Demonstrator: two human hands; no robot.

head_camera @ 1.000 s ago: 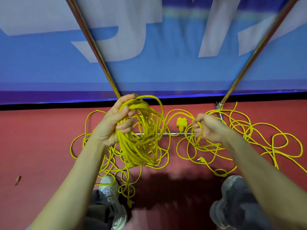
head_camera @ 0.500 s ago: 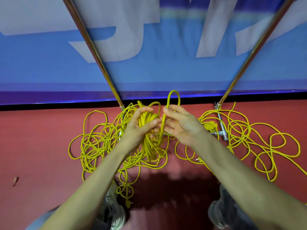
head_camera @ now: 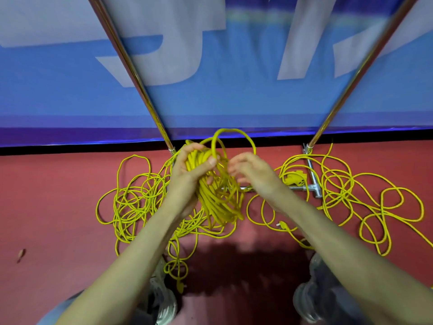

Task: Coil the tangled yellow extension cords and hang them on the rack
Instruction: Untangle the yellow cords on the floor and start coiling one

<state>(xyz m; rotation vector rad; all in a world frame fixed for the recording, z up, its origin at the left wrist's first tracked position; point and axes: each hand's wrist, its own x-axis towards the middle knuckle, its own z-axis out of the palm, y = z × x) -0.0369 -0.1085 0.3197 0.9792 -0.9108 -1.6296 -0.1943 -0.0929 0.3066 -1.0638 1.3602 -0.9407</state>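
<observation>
Coil (head_camera: 218,202) of yellow cord hangs mid-frame over red floor (head_camera: 46,207). Left hand (head_camera: 187,177) is clamped round its top, thumb across the strands. Loop (head_camera: 234,131) arcs up at coil's 12 o'clock toward right hand (head_camera: 253,172), which is just beside coil at 3 o'clock. That hand is blurred, so can't tell if its fingers pinch cord. Loose cord (head_camera: 131,195) lies tangled on floor at 9 and 3 o'clock. Rack (head_camera: 130,66) poles rise at 11 and 1 o'clock. Shoes (head_camera: 164,301) at 6 o'clock.

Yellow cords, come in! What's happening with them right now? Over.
Left hand grips the coil. Right hand at the top loop, blurred, grip unclear. Loose cords lie tangled on the floor around the rack base.
</observation>
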